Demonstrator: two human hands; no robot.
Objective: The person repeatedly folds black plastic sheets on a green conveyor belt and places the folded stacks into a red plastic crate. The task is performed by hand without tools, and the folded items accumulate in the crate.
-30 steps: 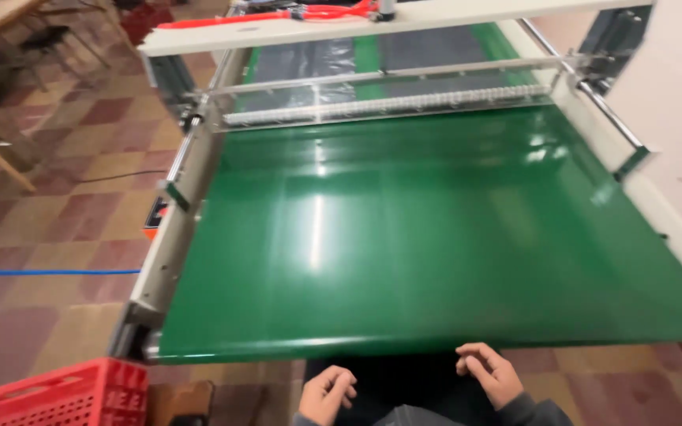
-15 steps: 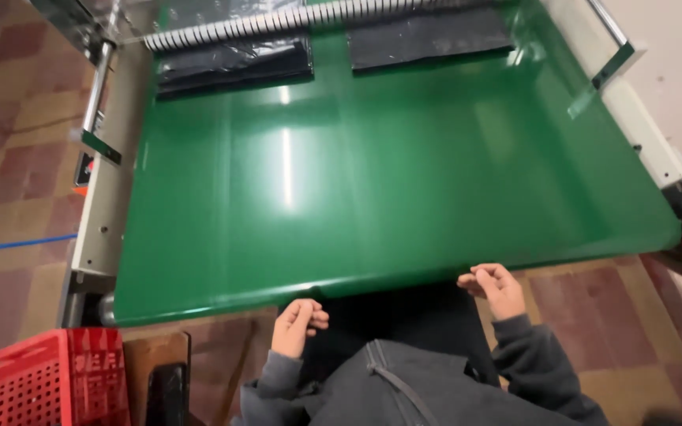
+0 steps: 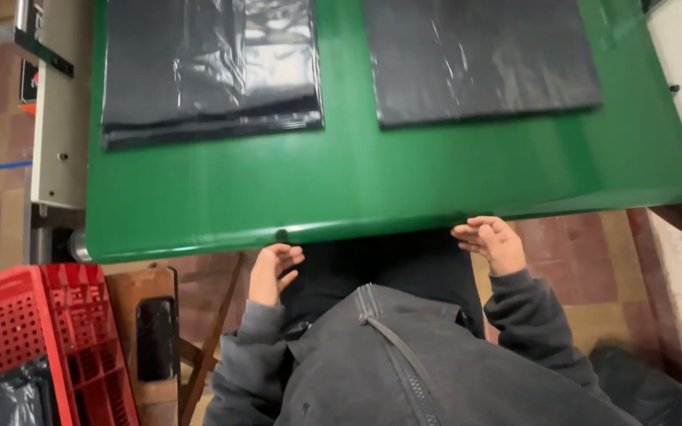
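A green conveyor belt (image 3: 372, 181) fills the upper view. Two stacks of flat black plastic bags lie on it: one at the left (image 3: 211, 67), one at the right (image 3: 479, 55). My left hand (image 3: 272, 270) hovers just below the belt's near edge, fingers loosely curled and empty. My right hand (image 3: 492, 241) is also just under the near edge, fingers apart, holding nothing. Neither hand touches the bags. My grey zip jacket (image 3: 404, 363) covers the lower middle.
A red plastic crate (image 3: 17, 339) stands at the lower left with black plastic in it. Beside it is a wooden stool (image 3: 148, 315) with a dark object on top. The machine's white side frame (image 3: 61, 134) runs along the belt's left edge. The floor is tiled.
The two stacks of black bags have travelled down the belt toward me. My view has tilted downward. Both hands have stayed at the belt's near edge, empty.
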